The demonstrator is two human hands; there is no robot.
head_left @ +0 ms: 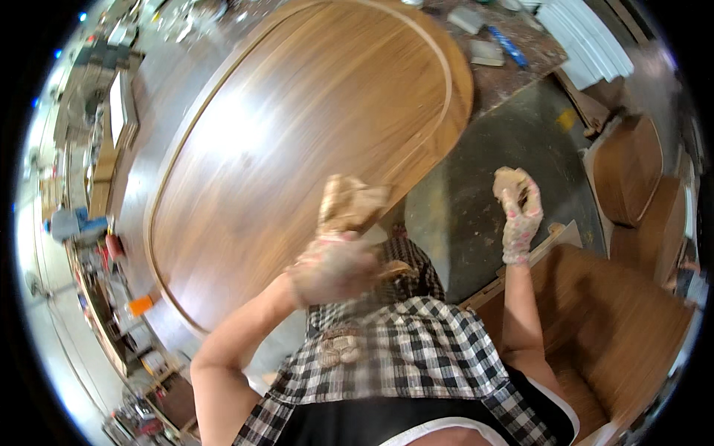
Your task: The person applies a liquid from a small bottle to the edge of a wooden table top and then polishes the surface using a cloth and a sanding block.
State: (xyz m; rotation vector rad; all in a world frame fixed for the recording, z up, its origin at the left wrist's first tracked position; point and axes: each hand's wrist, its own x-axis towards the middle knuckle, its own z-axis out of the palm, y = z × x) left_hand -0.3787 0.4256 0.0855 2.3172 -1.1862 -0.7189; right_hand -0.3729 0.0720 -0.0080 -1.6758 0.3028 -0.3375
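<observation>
A large oval wooden tabletop (pixel 297 134) with a pale curved line near its rim lies in front of me, glossy where light falls on it. My left hand (pixel 335 267), in a light, stained glove and blurred by motion, is closed on a crumpled brown rag (pixel 349 204) over the tabletop's near edge. A small brown end, too blurred to name, juts out by that hand. Off to the right of the tabletop, my gloved right hand (pixel 523 219) curls round a beige wad (pixel 512 181); its kind is unclear.
A blue marker (pixel 509 46) and pale blocks (pixel 487 53) sit on a worn brown surface at the far right. Curved brown wooden pieces (pixel 628 171) stand at the right, with a wooden panel (pixel 610 320) nearer. White stacked sheets (pixel 584 41) lie beyond. Cluttered shelves line the left.
</observation>
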